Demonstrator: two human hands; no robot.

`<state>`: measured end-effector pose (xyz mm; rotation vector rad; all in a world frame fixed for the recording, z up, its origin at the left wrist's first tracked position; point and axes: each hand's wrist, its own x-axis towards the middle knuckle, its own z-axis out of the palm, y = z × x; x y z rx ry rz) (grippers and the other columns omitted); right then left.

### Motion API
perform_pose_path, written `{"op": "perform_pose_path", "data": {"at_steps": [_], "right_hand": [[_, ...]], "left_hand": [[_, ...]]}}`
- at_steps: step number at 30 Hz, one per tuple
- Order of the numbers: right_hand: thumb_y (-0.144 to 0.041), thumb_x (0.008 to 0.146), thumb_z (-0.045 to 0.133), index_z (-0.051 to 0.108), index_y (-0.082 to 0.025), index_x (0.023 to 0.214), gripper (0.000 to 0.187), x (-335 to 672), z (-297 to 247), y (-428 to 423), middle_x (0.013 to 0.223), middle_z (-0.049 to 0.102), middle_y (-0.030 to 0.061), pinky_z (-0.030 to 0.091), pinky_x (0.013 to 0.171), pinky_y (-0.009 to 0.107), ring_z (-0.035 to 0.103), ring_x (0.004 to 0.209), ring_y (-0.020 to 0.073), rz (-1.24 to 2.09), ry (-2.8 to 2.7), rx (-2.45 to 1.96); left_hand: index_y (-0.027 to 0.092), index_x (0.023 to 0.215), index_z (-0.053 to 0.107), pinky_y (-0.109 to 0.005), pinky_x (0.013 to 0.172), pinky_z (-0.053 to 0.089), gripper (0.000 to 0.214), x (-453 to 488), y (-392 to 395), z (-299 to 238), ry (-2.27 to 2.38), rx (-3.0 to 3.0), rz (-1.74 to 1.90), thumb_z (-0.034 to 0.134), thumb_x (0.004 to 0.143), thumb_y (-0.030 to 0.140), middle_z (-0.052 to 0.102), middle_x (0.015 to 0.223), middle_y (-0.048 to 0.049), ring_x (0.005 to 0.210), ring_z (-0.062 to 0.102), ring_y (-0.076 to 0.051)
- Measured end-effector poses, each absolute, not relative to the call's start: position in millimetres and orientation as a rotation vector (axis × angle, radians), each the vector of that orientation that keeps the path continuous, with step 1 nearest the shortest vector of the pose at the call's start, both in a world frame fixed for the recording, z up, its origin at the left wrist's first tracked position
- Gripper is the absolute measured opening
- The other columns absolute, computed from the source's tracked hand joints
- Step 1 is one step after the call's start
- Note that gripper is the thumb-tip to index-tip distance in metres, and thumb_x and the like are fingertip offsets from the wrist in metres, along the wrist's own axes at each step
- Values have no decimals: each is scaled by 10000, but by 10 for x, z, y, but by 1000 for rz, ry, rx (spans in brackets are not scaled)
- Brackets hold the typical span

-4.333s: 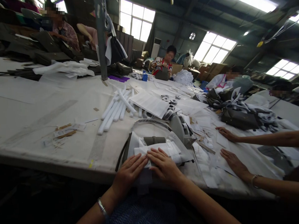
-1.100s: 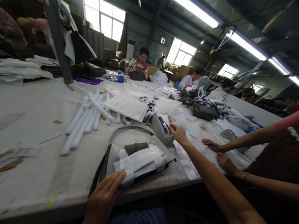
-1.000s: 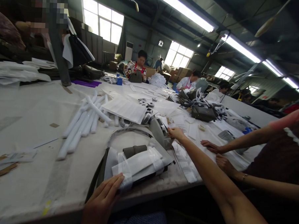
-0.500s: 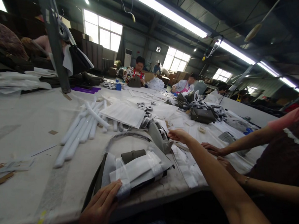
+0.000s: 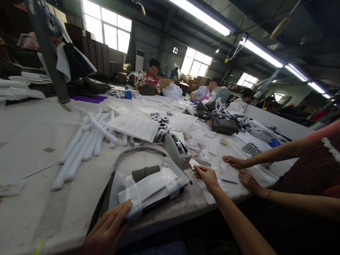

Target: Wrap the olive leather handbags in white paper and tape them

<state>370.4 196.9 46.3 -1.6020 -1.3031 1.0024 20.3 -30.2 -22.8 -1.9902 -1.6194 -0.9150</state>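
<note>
A grey-green bag wrapped in white paper and clear film [image 5: 150, 186] lies at the near table edge, its strap [image 5: 137, 150] looping behind it. My left hand [image 5: 106, 230] rests on the bag's near wrapped end with the fingers stretched flat. My right hand [image 5: 205, 176] is to the right of the bag, just in front of a grey tape dispenser [image 5: 176, 150]. Its fingers are curled together in a pinch; what they hold I cannot make out.
White rolled tubes [image 5: 84, 146] and a stack of paper sheets [image 5: 133, 126] lie beyond the bag. A co-worker's two hands [image 5: 236, 161] press on paper scraps at the right. Tape rolls [image 5: 159, 117], more bags [image 5: 225, 124] and a grey post [image 5: 46, 47] stand farther back.
My right hand left the bag, reached to the tape dispenser, then drew back toward me with fingers pinched. My left hand stayed on the bag's end. The view swung left and up.
</note>
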Motion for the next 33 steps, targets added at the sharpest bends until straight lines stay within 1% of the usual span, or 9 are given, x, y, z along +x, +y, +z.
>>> {"op": "perform_pose_path", "data": {"at_steps": [9,13,16,18,20,23,26,30,33], "right_hand": [[-305,791,741,731,-132,733,183,3758,520,2318,653,731,54,526,483,191,682,538,138,766,-1595,-1756],[-248,828,685,724,-145,681,183,3743,574,2376,592,710,28,475,494,184,660,512,126,609,-1783,-1879],[-221,835,667,712,-162,635,213,3741,625,2341,540,680,19,453,536,204,657,539,144,420,-1929,-1923],[-236,867,642,734,-171,701,200,3764,689,2266,634,719,46,460,606,225,688,652,173,266,-2023,-1892],[-262,908,606,756,-182,834,185,3815,786,2160,841,760,89,465,691,243,703,814,204,117,-2113,-1824],[-292,926,601,754,-206,953,177,3912,989,1981,1041,745,113,460,768,247,683,953,224,-18,-2243,-1728],[-295,941,593,746,-233,980,169,3930,1224,1792,1024,751,88,463,788,237,681,938,200,-133,-2462,-1502],[-263,973,548,710,-236,1018,170,3645,1476,1513,964,754,53,478,733,244,683,834,163,-388,-2770,-766],[-293,961,572,688,-217,993,141,3217,1578,1318,857,733,38,460,682,253,664,758,150,-306,-2882,-424]], "left_hand": [[213,1308,577,-277,912,499,361,236,-297,-126,-1596,-1974,-935,364,1021,264,704,1215,4,1045,672,-168],[209,1305,583,-287,916,491,362,242,-296,-123,-1589,-1955,-946,363,1029,289,703,1217,3,1034,674,-171],[205,1316,576,-289,927,490,364,239,-301,-147,-1604,-1954,-962,363,1029,277,701,1223,-4,1042,673,-173],[206,1315,578,-286,926,493,363,239,-302,-163,-1612,-1956,-979,367,1027,271,704,1220,-8,1048,673,-174],[213,1311,582,-278,928,493,359,241,-299,-173,-1614,-1963,-999,374,1025,275,705,1217,-8,1055,671,-174],[214,1314,582,-271,951,481,361,241,-291,-185,-1604,-1969,-1032,373,1026,277,707,1212,-14,1056,671,-174],[205,1328,572,-273,956,479,369,242,-296,-200,-1619,-1951,-1055,373,1025,273,714,1191,-25,1033,680,-177],[200,1332,556,-281,940,501,361,267,-339,-188,-1742,-1979,-1071,411,1003,236,709,1193,-42,1036,680,-187],[204,1314,552,-295,937,521,365,300,-365,-144,-1846,-2004,-1106,462,963,164,708,1191,-48,1056,673,-197]]}}
